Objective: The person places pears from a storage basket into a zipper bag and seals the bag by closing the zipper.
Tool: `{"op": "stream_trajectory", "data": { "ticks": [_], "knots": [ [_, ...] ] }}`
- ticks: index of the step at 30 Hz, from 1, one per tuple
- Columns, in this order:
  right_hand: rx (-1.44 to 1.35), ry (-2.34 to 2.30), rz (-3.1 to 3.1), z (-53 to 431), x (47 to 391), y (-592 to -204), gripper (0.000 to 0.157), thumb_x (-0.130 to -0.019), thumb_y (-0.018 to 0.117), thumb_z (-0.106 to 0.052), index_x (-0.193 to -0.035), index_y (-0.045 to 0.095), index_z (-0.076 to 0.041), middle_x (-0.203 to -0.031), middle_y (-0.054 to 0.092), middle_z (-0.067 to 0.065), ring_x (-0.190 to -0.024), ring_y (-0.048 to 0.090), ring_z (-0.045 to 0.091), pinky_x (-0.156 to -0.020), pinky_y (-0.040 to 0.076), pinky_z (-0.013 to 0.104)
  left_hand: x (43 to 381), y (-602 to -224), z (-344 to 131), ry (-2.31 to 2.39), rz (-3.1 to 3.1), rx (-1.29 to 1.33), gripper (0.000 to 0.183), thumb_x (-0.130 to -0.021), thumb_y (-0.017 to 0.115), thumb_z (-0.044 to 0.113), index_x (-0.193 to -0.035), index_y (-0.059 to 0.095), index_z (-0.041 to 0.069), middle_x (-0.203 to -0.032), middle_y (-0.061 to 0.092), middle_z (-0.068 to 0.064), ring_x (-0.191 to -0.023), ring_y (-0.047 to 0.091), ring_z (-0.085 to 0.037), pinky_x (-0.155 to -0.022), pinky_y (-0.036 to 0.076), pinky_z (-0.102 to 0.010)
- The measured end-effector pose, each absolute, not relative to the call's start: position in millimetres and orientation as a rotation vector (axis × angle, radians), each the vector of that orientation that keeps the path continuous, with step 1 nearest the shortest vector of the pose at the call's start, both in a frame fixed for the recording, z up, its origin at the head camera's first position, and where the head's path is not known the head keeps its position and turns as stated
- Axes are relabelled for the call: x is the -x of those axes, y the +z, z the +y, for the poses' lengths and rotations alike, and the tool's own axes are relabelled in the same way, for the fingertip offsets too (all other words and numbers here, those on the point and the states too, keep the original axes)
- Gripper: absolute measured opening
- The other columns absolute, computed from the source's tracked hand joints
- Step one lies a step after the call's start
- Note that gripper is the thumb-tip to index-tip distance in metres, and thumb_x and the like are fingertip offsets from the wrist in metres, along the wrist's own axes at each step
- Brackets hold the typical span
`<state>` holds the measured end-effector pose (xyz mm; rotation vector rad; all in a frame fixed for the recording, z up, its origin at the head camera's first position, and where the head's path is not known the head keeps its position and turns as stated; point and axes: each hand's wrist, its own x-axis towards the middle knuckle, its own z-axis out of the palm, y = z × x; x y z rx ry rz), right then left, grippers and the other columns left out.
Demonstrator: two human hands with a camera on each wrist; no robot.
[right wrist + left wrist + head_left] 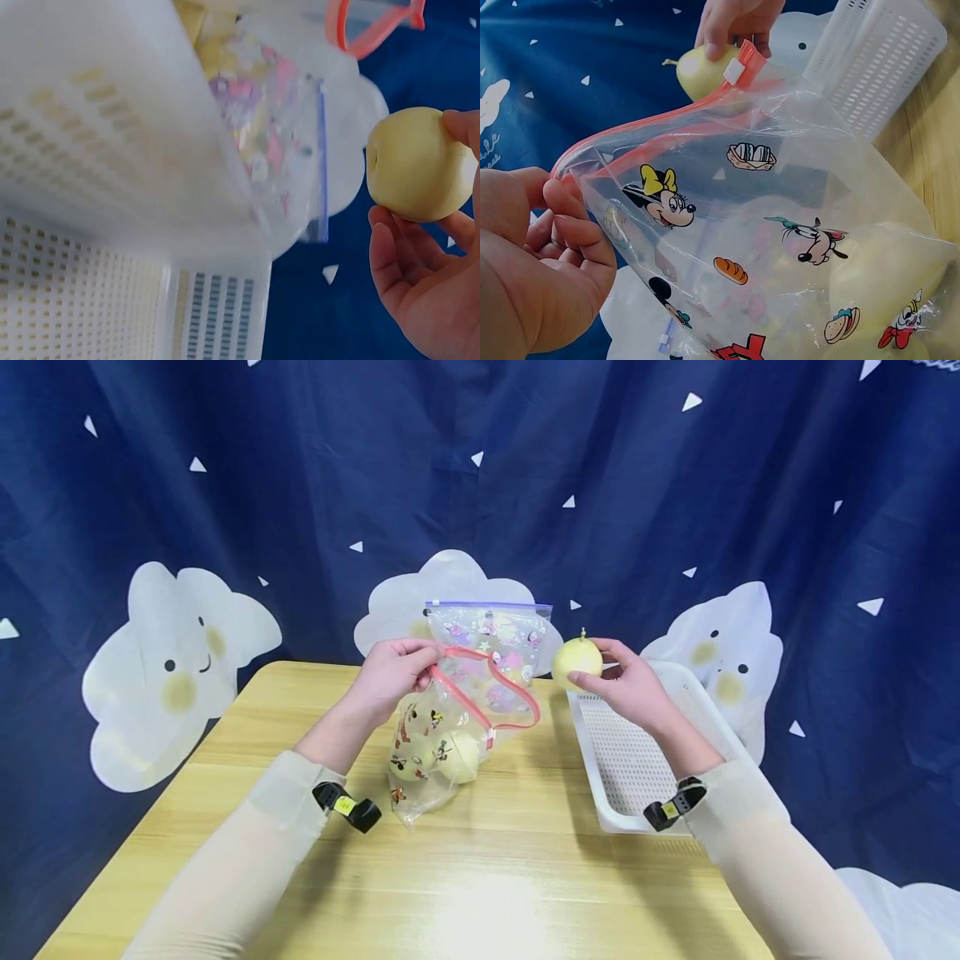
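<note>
My left hand (395,674) pinches the red zip edge of a clear plastic bag (727,202) printed with cartoon figures. The bag's mouth gapes toward the right, its white slider (734,71) at the far end of the zip. Pale yellow fruit (457,757) lies inside, low in the bag. My right hand (628,685) grips a round, pale yellow pear (576,663) with its stem upward, held to the right of the bag's mouth. The right wrist view shows the pear (417,165) between thumb and fingers.
A white perforated plastic basket (592,760) stands on the right of the wooden table (487,860), below my right forearm. Behind the held bag stands a second clear bag (495,631) with a purple zip and pink prints. A dark blue curtain (315,485) hangs beyond the table.
</note>
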<state>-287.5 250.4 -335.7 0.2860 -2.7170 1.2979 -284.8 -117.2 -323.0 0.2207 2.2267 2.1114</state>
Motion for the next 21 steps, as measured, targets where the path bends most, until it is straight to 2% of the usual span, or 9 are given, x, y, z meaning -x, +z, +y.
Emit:
{"op": "stream_trajectory", "data": {
  "ticks": [10, 17, 21],
  "knots": [
    [-0.424, 1.3, -2.731, 226.7, 263.5, -326.6, 0.07, -0.097, 0.085, -0.034, -0.158, 0.055, -0.014, -0.135, 0.069, 0.016, -0.107, 0.069, 0.031, -0.08, 0.057, 0.029, 285.8, -323.3, -116.9, 2.121, 2.233, -0.219, 0.029, -0.109, 0.066, 0.015, -0.126, 0.075, -0.006, -0.069, 0.06, 0.007, -0.058, 0.051, -0.004, -0.058, 0.045, -0.016],
    [-0.463, 1.353, -2.686, 210.5, 255.9, -325.4, 0.058, -0.095, 0.087, -0.032, -0.143, 0.061, -0.012, -0.127, 0.076, 0.011, -0.102, 0.072, 0.026, -0.08, 0.057, 0.031, 286.1, -323.0, -115.8, 2.131, 2.225, -0.211, 0.027, -0.108, 0.067, 0.015, -0.124, 0.075, -0.006, -0.07, 0.06, 0.007, -0.058, 0.051, -0.004, -0.058, 0.045, -0.015],
    [-0.513, 1.379, -2.666, 199.6, 252.9, -326.7, 0.055, -0.093, 0.089, -0.031, -0.14, 0.064, -0.015, -0.12, 0.078, 0.009, -0.092, 0.069, 0.023, -0.074, 0.055, 0.029, 286.0, -321.9, -115.0, 2.13, 2.227, -0.197, 0.026, -0.108, 0.067, 0.014, -0.122, 0.075, -0.005, -0.069, 0.06, 0.008, -0.058, 0.051, -0.003, -0.058, 0.045, -0.015]
  ]
}}
